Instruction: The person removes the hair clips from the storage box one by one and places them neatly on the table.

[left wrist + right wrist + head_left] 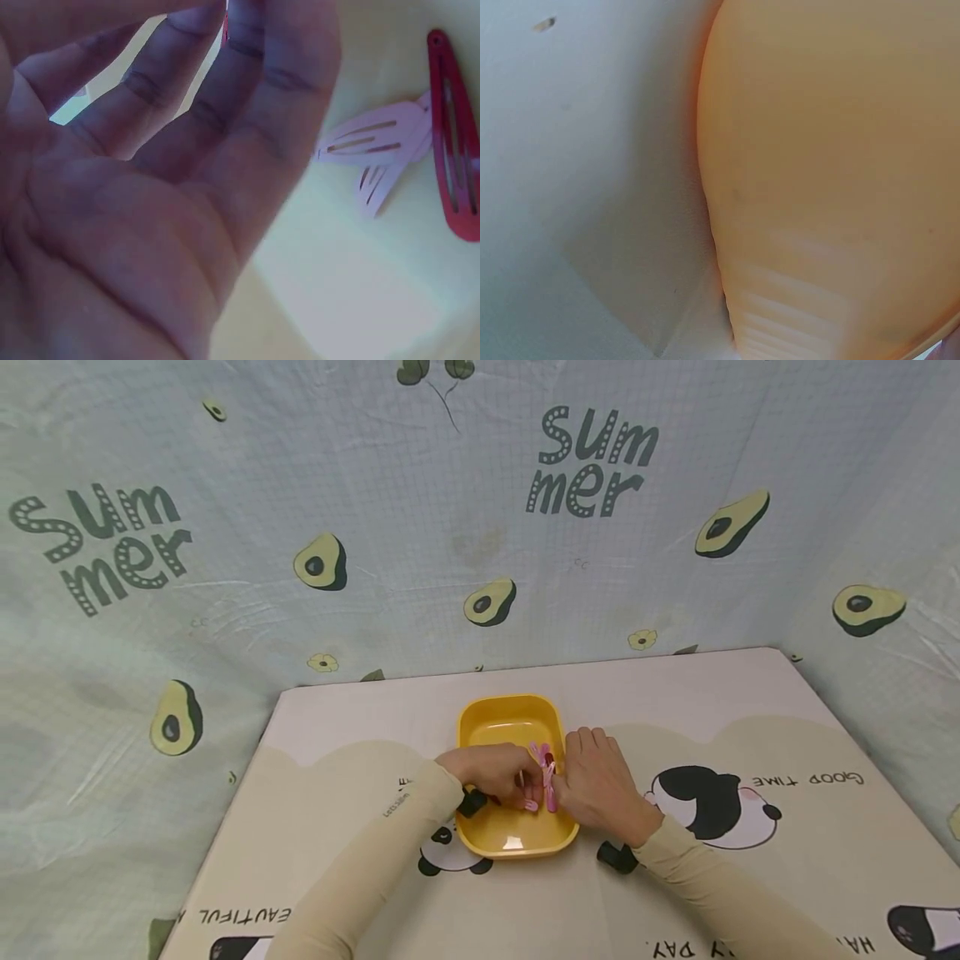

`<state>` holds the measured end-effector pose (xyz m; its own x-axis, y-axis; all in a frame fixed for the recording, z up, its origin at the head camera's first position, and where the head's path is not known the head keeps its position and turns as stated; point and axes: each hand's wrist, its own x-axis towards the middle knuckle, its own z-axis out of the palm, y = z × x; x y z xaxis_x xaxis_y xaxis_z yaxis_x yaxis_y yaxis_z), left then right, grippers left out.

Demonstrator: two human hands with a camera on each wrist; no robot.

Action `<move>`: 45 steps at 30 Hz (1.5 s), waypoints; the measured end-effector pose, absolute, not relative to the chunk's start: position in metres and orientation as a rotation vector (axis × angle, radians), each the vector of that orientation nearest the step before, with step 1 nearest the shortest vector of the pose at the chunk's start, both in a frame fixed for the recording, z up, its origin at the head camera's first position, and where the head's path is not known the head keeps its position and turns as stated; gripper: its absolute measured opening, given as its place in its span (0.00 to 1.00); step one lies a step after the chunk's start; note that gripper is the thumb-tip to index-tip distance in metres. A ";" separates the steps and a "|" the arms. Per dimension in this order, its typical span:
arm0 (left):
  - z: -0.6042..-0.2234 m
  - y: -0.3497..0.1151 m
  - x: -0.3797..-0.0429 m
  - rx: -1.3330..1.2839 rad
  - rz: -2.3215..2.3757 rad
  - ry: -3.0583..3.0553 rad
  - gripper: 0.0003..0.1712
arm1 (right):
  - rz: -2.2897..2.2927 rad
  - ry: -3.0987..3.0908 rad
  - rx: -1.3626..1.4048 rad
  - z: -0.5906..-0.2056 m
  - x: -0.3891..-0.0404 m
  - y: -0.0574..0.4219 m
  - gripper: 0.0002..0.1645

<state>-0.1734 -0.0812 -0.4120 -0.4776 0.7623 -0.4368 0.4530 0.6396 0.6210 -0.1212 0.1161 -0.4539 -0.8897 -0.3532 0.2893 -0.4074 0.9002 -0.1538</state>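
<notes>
My left hand point(510, 774) reaches down into a yellow plastic tray point(510, 843), its fingers bent toward the floor of the tray. At its fingertips lies a small pink hair clip point(531, 805); I cannot tell whether the fingers pinch it. Beside that hand, pink snap hair clips point(375, 139) cross each other next to a red snap hair clip point(454, 142). Another pink clip point(551, 793) lies along the tray's right side. With my right hand point(600, 781) I grip the right rim of the tray, whose outer wall point(817, 172) fills much of the right wrist view.
The tray stands on a table point(360, 843) with a cartoon panda print and lettering. Behind it and to the sides hangs a pale cloth point(405, 527) printed with avocados. Black wrist bands with cameras point(618, 857) sit under the wrists, close to the tray.
</notes>
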 end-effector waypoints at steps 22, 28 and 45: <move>-0.395 -0.096 -0.169 0.867 0.664 2.197 0.05 | 0.299 -2.800 0.574 -0.455 -0.121 0.115 0.17; -0.388 -0.102 -0.167 0.823 0.692 2.218 0.06 | 0.294 -2.812 0.569 -0.454 -0.120 0.115 0.17; -0.379 -0.126 -0.166 0.833 0.685 2.378 0.05 | 0.306 -2.845 0.553 -0.454 -0.121 0.114 0.17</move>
<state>-0.1657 -0.1260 -0.3789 -0.6730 0.6739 -0.3048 0.4087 0.6823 0.6061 -0.1212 0.1141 -0.4541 -0.9032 -0.3423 0.2592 -0.3895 0.9071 -0.1596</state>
